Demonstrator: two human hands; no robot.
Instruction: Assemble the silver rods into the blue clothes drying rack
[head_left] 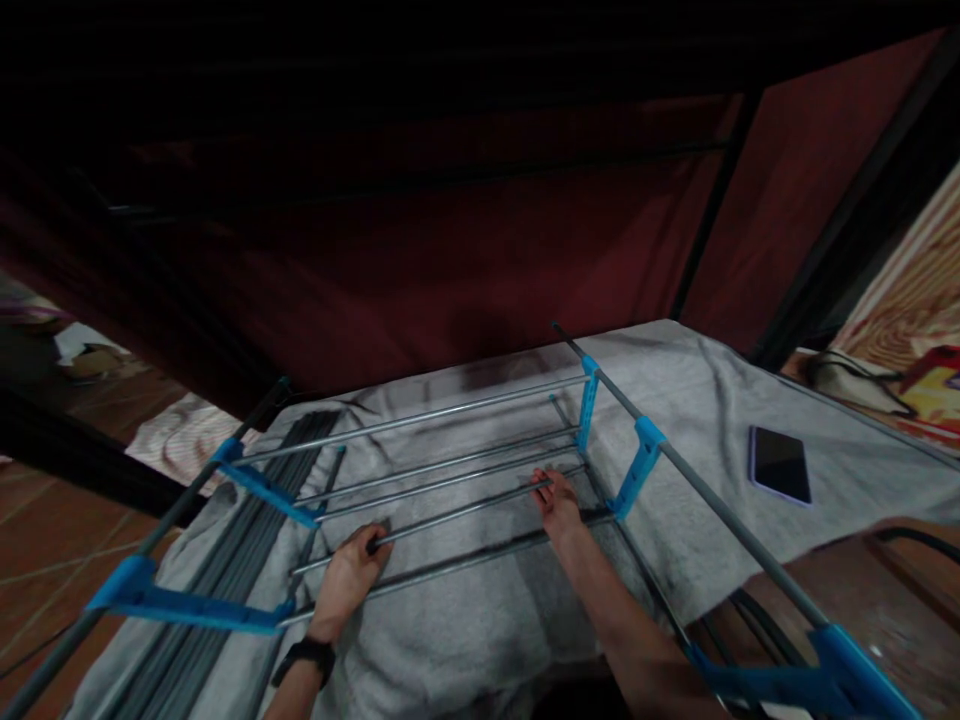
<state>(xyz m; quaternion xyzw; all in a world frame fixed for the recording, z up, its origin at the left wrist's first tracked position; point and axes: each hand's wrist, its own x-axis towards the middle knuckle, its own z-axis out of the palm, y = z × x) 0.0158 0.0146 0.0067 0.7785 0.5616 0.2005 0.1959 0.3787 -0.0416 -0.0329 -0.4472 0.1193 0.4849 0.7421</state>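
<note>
Pale cloth [465, 635] spreads before a dark red panel [450, 290], likely as padding. And it's a two-handed hold: left hand [349, 580] wrapped round the rod [465, 511], right hand [556, 500] with fingers curled on it near the far end, presumably to keep it steady. That rod sits between the blue brackets, whose job seems to be spacing the bars. Out left, tubes [217, 580] lie bunched, perhaps for easy reach; right, a phone [780, 465], well apart.
</note>
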